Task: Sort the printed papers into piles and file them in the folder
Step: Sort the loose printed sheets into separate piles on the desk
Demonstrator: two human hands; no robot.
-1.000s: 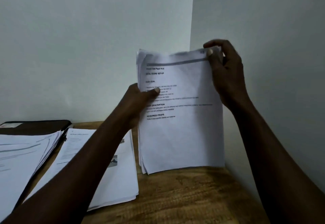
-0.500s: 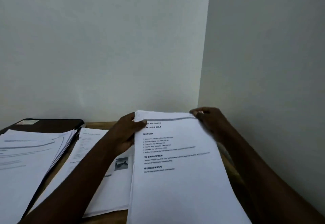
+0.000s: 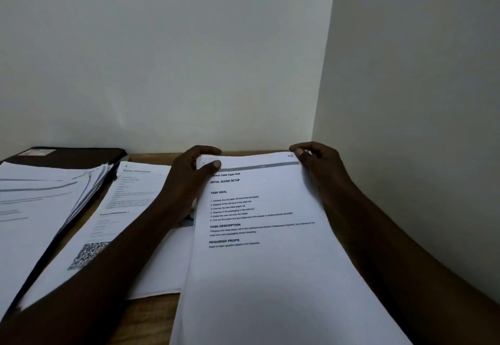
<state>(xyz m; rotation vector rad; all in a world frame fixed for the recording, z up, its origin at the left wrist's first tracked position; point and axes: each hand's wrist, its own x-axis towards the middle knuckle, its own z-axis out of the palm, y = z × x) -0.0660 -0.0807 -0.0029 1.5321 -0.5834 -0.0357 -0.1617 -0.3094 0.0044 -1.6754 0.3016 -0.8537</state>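
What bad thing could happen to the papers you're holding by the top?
The stack that the left hand and right hand pinch at its top corners overlaps the middle pile, so sheets could get mixed. The fanned pile on the folder looks loose and might slide off.

right stack (image 3: 270,277): print up | middle stack (image 3: 127,195): flat | folder (image 3: 81,155): dark, left, under papers (image 3: 40,204)
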